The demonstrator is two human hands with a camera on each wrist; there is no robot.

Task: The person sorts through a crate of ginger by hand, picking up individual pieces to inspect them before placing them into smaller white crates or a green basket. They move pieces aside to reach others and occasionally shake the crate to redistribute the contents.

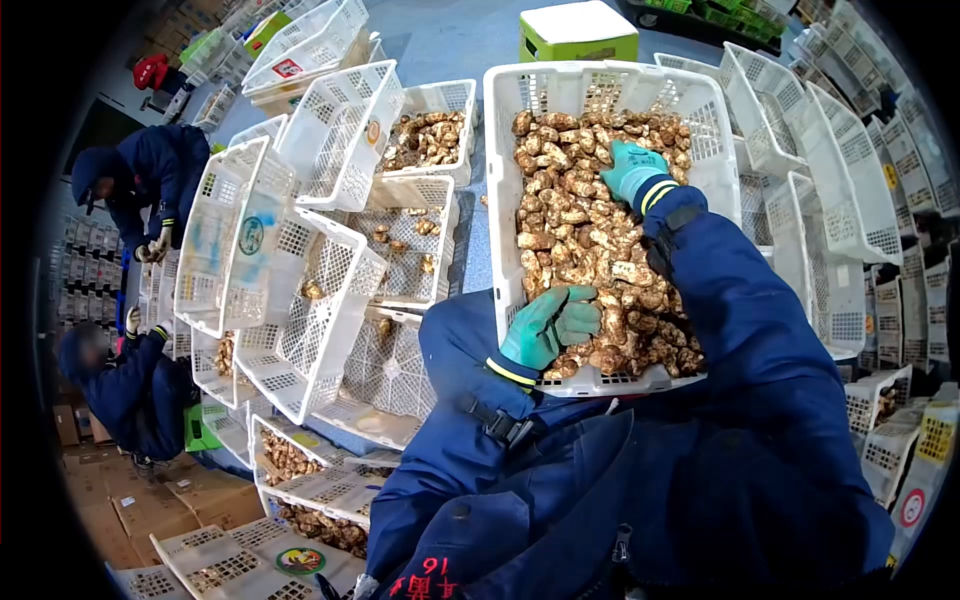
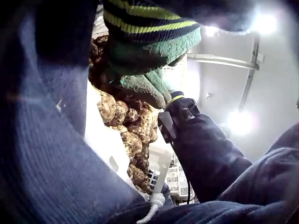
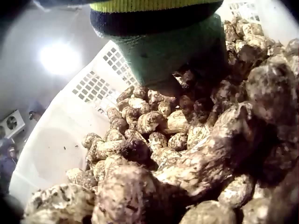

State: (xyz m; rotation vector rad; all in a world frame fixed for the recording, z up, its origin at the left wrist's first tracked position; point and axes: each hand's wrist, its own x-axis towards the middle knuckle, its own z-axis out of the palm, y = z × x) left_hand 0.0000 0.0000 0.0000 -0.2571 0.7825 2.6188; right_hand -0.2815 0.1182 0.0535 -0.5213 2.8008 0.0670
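Observation:
A large white crate (image 1: 502,200) stands in front of me, filled with rough brown-and-white mushrooms (image 1: 570,215). At the crate's near left side, my left hand (image 1: 552,325), in a green glove, lies over the mushrooms with its fingers extended and nothing gripped. Farther in, toward the right wall, my gloved right hand (image 1: 636,170) reaches down onto the pile. Its fingertips are hidden among the mushrooms, and I cannot tell whether they hold one. In the right wrist view, large mushrooms (image 3: 196,158) fill the foreground below the green glove (image 3: 173,56).
White crates crowd the left, some with mushrooms, including a low crate (image 1: 425,135) and one with a few pieces (image 1: 400,240). Stacked empty crates (image 1: 840,180) line the right. A green-and-white box (image 1: 578,35) sits beyond. Two people in dark blue (image 1: 130,380) work at far left.

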